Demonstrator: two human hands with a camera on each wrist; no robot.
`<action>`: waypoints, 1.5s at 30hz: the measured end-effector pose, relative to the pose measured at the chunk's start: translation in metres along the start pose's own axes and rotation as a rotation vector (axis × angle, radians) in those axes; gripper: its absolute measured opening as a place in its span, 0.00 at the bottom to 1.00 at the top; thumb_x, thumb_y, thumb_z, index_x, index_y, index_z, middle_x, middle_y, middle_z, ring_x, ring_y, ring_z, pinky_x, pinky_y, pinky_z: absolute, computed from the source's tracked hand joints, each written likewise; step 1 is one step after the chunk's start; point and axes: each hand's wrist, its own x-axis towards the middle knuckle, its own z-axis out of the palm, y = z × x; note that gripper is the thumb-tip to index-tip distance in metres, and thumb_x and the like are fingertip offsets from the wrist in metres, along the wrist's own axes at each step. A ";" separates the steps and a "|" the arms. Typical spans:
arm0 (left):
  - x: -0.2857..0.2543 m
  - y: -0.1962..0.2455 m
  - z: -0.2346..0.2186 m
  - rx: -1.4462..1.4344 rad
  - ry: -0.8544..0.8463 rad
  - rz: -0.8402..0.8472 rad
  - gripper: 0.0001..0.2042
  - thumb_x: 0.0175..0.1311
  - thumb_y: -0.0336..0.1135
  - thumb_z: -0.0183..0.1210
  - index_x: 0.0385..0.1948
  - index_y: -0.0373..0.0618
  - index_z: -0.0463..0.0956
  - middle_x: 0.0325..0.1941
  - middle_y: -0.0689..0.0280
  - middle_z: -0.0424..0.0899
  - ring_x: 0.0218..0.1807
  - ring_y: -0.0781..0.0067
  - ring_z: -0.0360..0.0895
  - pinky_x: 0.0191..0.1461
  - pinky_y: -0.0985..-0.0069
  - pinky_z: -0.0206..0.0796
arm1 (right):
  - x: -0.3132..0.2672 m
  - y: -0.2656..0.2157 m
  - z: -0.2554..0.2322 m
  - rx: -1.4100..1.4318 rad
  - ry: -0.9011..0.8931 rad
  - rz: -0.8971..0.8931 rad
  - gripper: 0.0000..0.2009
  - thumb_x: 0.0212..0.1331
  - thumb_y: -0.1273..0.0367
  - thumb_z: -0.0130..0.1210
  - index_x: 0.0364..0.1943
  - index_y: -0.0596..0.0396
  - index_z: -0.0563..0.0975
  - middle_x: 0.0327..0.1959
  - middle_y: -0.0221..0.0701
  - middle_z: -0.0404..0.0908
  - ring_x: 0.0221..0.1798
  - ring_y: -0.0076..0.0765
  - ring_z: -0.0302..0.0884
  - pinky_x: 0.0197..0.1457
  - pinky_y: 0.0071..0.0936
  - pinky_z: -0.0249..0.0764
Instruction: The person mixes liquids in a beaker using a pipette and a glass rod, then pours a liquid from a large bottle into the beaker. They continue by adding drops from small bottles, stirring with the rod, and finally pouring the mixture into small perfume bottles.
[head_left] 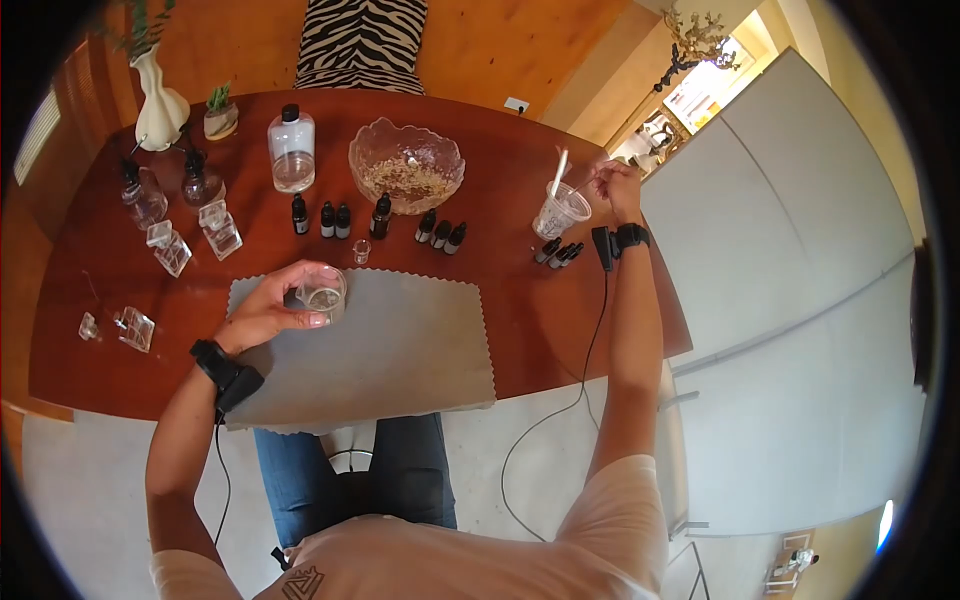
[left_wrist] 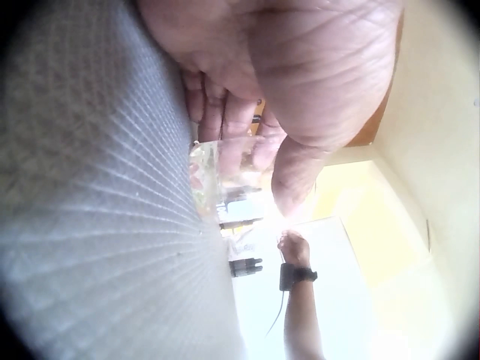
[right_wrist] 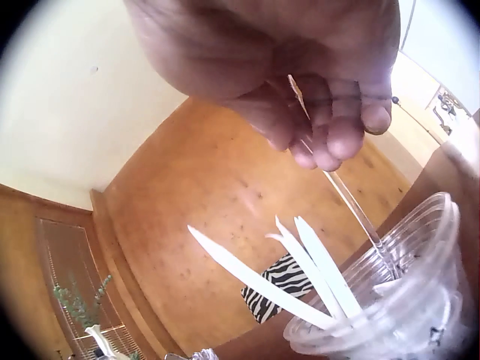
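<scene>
My left hand [head_left: 268, 308] holds a small clear beaker [head_left: 326, 302] with a little liquid in it, fingers and thumb round its sides, over the grey scalloped mat [head_left: 400, 345]. In the left wrist view the beaker's wall [left_wrist: 232, 161] shows between the fingers and thumb. At the right of the table, my right hand [head_left: 620, 188] is above a clear plastic cup [head_left: 560, 215]. It pinches a thin clear stirring rod [right_wrist: 351, 202], whose lower end is inside the cup. White paper strips [right_wrist: 259, 283] also stand in this cup, leaning over its rim.
Small black dropper bottles [head_left: 381, 216] line up behind the mat, near a tiny glass cup [head_left: 361, 251]. Farther back are a large clear bottle [head_left: 292, 165] and a glass bowl [head_left: 408, 170]. Glass perfume bottles [head_left: 220, 230] and a white vase [head_left: 160, 105] occupy the left side.
</scene>
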 end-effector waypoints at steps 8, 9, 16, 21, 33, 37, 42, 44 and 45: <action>0.000 0.007 0.002 0.025 0.022 -0.021 0.31 0.53 0.31 0.75 0.61 0.42 0.73 0.59 0.67 0.82 0.64 0.72 0.74 0.72 0.70 0.62 | -0.007 0.021 -0.006 -0.133 -0.115 0.095 0.07 0.64 0.73 0.57 0.31 0.59 0.83 0.20 0.28 0.81 0.17 0.21 0.73 0.20 0.19 0.66; 0.000 0.007 0.002 0.020 0.024 -0.024 0.31 0.52 0.32 0.75 0.61 0.42 0.73 0.59 0.67 0.82 0.64 0.71 0.74 0.72 0.70 0.61 | -0.009 0.026 -0.006 -0.081 -0.087 0.094 0.07 0.64 0.72 0.57 0.30 0.59 0.83 0.19 0.28 0.81 0.17 0.21 0.73 0.20 0.19 0.66; 0.000 0.007 0.002 0.012 0.020 -0.031 0.31 0.53 0.32 0.75 0.62 0.42 0.73 0.59 0.67 0.81 0.64 0.71 0.74 0.73 0.70 0.61 | -0.021 0.027 -0.005 0.065 0.054 0.103 0.10 0.65 0.69 0.59 0.27 0.58 0.82 0.19 0.29 0.81 0.17 0.22 0.74 0.22 0.18 0.67; 0.000 0.008 0.002 0.020 0.016 -0.018 0.31 0.54 0.32 0.74 0.62 0.42 0.73 0.60 0.67 0.81 0.64 0.71 0.74 0.72 0.70 0.61 | -0.017 0.041 0.005 0.098 -0.009 0.086 0.07 0.61 0.74 0.58 0.26 0.63 0.81 0.19 0.30 0.80 0.17 0.23 0.72 0.21 0.20 0.65; 0.001 -0.009 -0.001 0.005 -0.033 0.060 0.32 0.58 0.32 0.72 0.66 0.46 0.70 0.62 0.67 0.80 0.66 0.72 0.72 0.70 0.71 0.63 | -0.054 0.016 -0.004 -0.321 0.352 -0.496 0.12 0.70 0.66 0.49 0.40 0.60 0.80 0.30 0.28 0.81 0.30 0.26 0.75 0.35 0.27 0.73; -0.004 -0.005 -0.005 0.114 -0.056 0.093 0.35 0.57 0.31 0.72 0.69 0.49 0.68 0.64 0.67 0.79 0.67 0.71 0.71 0.68 0.72 0.65 | -0.214 -0.114 0.075 0.302 -0.062 -0.028 0.10 0.72 0.64 0.55 0.34 0.55 0.79 0.31 0.24 0.76 0.31 0.14 0.69 0.38 0.13 0.64; -0.010 -0.002 -0.008 0.054 -0.065 0.057 0.41 0.51 0.21 0.63 0.74 0.49 0.62 0.69 0.61 0.75 0.70 0.68 0.69 0.72 0.67 0.60 | -0.342 -0.095 0.143 0.254 -0.563 0.179 0.10 0.70 0.67 0.55 0.40 0.61 0.83 0.27 0.27 0.79 0.29 0.20 0.72 0.36 0.20 0.66; -0.007 -0.011 -0.010 0.000 -0.080 0.071 0.44 0.49 0.17 0.59 0.75 0.49 0.59 0.70 0.59 0.74 0.71 0.66 0.69 0.73 0.66 0.60 | -0.360 -0.089 0.161 0.322 -0.637 0.221 0.10 0.69 0.68 0.54 0.40 0.60 0.83 0.26 0.27 0.79 0.28 0.19 0.71 0.34 0.18 0.64; -0.006 -0.014 -0.012 0.013 -0.070 0.095 0.44 0.48 0.16 0.58 0.75 0.49 0.59 0.71 0.58 0.73 0.71 0.66 0.68 0.73 0.65 0.60 | -0.367 -0.092 0.167 0.285 -0.615 0.218 0.10 0.69 0.68 0.55 0.41 0.60 0.83 0.26 0.27 0.79 0.28 0.19 0.71 0.33 0.17 0.63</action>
